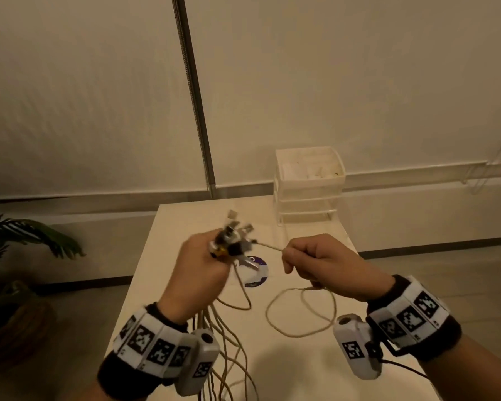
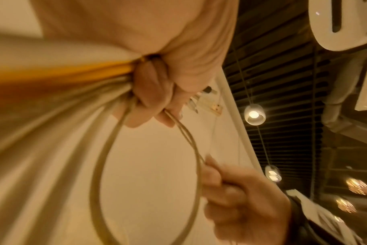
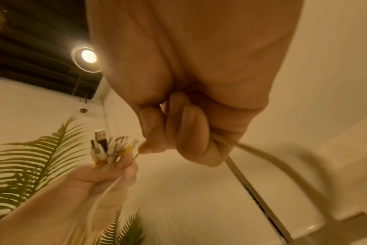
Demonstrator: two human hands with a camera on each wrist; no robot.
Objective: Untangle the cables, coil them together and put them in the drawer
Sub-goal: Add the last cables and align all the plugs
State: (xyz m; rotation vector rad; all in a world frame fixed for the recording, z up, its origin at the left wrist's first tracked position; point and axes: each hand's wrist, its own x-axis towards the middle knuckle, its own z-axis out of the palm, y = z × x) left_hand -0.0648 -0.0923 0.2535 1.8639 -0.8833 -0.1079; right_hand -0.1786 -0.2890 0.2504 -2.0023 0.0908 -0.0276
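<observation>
My left hand [image 1: 203, 261] grips a bundle of several pale and yellow cables [image 1: 226, 337] just below their plugs [image 1: 232, 238], which stick up out of the fist. The cables hang down over the table's near edge. My right hand [image 1: 310, 259] pinches one thin pale cable [image 1: 269, 246] that runs taut from the bundle, and its slack lies in a loop [image 1: 301, 314] on the table. The left wrist view shows my fist [image 2: 157, 92] round the cables [image 2: 63, 99]. In the right wrist view my fingers [image 3: 178, 126] curl round that one cable [image 3: 251, 149]. The white drawer unit [image 1: 308, 183] stands at the table's far right.
A white table [image 1: 301, 371] lies below both hands, with a round purple and white sticker [image 1: 256, 273] near its middle. A potted plant [image 1: 18, 256] stands on the floor at the left. A metal pole [image 1: 197, 111] rises behind the table.
</observation>
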